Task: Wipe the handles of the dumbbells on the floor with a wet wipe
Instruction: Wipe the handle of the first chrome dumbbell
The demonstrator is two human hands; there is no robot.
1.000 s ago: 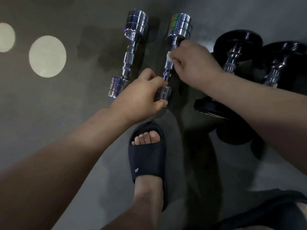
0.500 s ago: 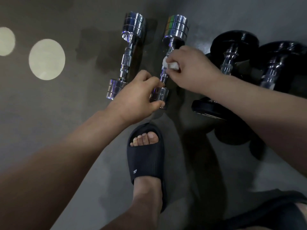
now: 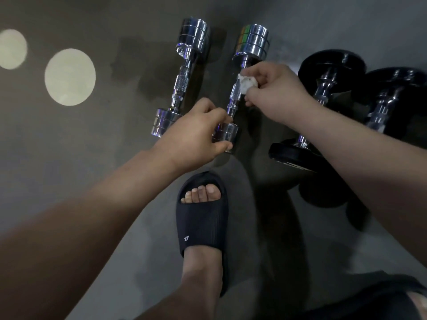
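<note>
The floor (image 3: 69, 162) carries four dumbbells lying roughly side by side, bars running near to far. The item under work is the right chrome dumbbell (image 3: 252, 43). The left hand (image 3: 194, 132) is curled round its near head, fingers over the top and thumb beneath. This is judged a steadying grip to stop the round weight rolling or twisting under the rubbing. The right hand (image 3: 275, 93) pinches a bunched white wet wipe (image 3: 247, 83) between thumb and fingers and holds it against the far part of the knurled handle (image 3: 234, 93), just short of the far head. The stretch of handle between the two hands is bare. The left hand hides the near collar, so that end looks unreachable until the grip shifts. The left chrome dumbbell (image 3: 182, 84) lies just beside it, apart and untouched. To the right lie two black dumbbells (image 3: 323, 88), close together, with handles sunk between broad plates, so access there is judged tighter. The right forearm passes over the near plate of the closer one. A foot in a dark sandal (image 3: 202, 218) is planted near the left hand. Two pale round light patches (image 3: 70, 76) mark the floor at far left. Whether the dark patch by the left dumbbell is damp or shadow cannot be told.
</note>
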